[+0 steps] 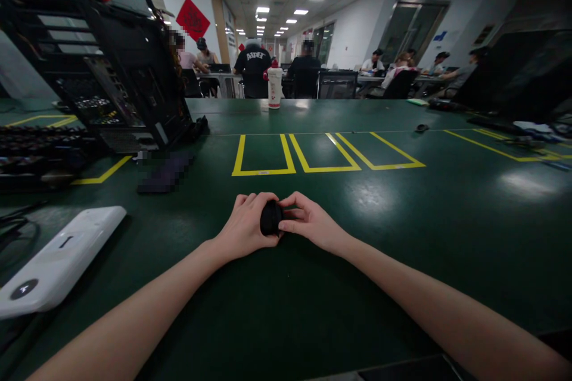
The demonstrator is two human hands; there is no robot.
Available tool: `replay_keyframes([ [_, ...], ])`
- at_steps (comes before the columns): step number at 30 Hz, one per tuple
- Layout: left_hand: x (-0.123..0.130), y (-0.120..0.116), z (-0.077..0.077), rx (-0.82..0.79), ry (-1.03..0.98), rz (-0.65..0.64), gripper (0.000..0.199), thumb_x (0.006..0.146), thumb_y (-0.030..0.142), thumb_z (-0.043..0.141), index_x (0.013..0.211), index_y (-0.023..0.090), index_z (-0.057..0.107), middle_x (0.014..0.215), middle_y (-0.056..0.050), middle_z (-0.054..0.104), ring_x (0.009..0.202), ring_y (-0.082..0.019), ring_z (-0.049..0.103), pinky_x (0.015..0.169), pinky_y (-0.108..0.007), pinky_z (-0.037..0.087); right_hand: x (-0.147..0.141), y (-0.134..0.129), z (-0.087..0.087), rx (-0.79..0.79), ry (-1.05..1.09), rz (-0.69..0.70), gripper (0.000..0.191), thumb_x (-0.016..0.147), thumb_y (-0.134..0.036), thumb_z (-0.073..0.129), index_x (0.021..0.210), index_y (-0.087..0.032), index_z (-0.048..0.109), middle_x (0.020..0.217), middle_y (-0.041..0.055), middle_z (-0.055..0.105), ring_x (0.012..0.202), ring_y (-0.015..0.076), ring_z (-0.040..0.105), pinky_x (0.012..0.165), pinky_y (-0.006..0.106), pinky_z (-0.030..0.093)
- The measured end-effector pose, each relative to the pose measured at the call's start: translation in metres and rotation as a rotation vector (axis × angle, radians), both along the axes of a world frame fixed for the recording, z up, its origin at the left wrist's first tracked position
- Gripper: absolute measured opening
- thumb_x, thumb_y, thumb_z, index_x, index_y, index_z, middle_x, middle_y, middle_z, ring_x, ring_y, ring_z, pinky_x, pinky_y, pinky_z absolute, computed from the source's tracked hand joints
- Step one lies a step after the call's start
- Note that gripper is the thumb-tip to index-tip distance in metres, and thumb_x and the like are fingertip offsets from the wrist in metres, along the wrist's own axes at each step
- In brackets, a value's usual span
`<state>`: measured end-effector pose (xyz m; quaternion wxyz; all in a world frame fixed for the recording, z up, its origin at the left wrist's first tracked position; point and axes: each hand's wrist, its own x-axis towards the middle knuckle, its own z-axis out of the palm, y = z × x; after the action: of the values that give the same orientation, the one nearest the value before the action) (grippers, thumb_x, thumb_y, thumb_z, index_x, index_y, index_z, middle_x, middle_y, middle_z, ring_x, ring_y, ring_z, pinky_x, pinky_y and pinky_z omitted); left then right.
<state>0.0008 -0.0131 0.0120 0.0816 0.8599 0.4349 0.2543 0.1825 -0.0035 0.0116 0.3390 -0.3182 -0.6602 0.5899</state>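
A small black rounded object [270, 218] is between my two hands, just above or on the green table [286, 309]; its exact kind does not show. My left hand [245, 223] wraps round its left side, with the thumb below and the fingers over the top. From the right, my right hand [310, 223] pinches its edge with the thumb and fingertips. Part of the object is hidden behind the fingers. Beyond the hands, yellow tape outlines [263, 172] mark the table.
An open black computer case [129, 77] stands at the left. Nearer lie a white device [67, 256] and a blurred dark item [165, 172]. A white cup [274, 88] stands at the far edge. A small dark round item [420, 128] lies right. Several people sit behind.
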Motion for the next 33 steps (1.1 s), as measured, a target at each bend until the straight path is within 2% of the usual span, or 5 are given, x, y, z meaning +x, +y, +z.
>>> replay_keyframes([
  [9,-0.0004,-0.0004,0.0002,-0.023,-0.01,-0.007,0.052,0.065,0.033,0.064,0.109,0.022,0.039,0.102,-0.003,0.052,0.093,-0.023,0.05,0.082,-0.037,0.032,-0.0014,-0.004,-0.0004,-0.01,0.006,-0.028,0.023,0.075,-0.027,0.059,0.093,-0.021,0.047,0.1,0.0016,0.053,0.093,0.0173,0.057,0.083,0.038,0.048],
  [15,-0.0004,0.0,0.0008,-0.029,-0.016,-0.006,0.051,0.065,0.033,0.065,0.108,0.023,0.039,0.101,-0.003,0.053,0.092,-0.023,0.05,0.083,-0.038,0.032,-0.0026,0.0004,-0.0063,-0.01,-0.086,-0.054,0.03,0.075,-0.031,0.059,0.101,-0.02,0.047,0.102,0.0039,0.053,0.096,0.0188,0.055,0.085,0.04,0.046],
  [24,-0.0013,0.0002,0.0021,-0.052,-0.014,-0.019,0.05,0.065,0.032,0.064,0.108,0.023,0.039,0.103,-0.003,0.052,0.093,-0.023,0.05,0.082,-0.038,0.032,0.0021,-0.0044,0.0009,-0.015,0.021,0.075,0.034,0.073,-0.021,0.062,0.103,-0.021,0.046,0.109,0.0029,0.05,0.104,0.0176,0.052,0.09,0.037,0.043],
  [29,-0.0015,-0.0007,0.0043,-0.041,-0.023,-0.014,0.051,0.065,0.033,0.065,0.108,0.022,0.039,0.102,-0.003,0.053,0.093,-0.023,0.05,0.083,-0.038,0.032,-0.001,-0.0039,-0.0009,-0.006,-0.039,-0.022,0.023,0.078,-0.032,0.055,0.097,-0.02,0.048,0.102,0.0027,0.052,0.096,0.0182,0.055,0.084,0.039,0.047],
  [33,-0.0009,-0.0015,0.0071,-0.069,-0.013,-0.027,0.05,0.067,0.033,0.063,0.109,0.022,0.039,0.104,-0.004,0.052,0.095,-0.023,0.05,0.083,-0.038,0.032,-0.003,-0.0016,-0.005,-0.019,-0.049,-0.056,0.03,0.076,-0.031,0.058,0.102,-0.021,0.047,0.105,0.0035,0.052,0.099,0.0185,0.053,0.086,0.039,0.045],
])
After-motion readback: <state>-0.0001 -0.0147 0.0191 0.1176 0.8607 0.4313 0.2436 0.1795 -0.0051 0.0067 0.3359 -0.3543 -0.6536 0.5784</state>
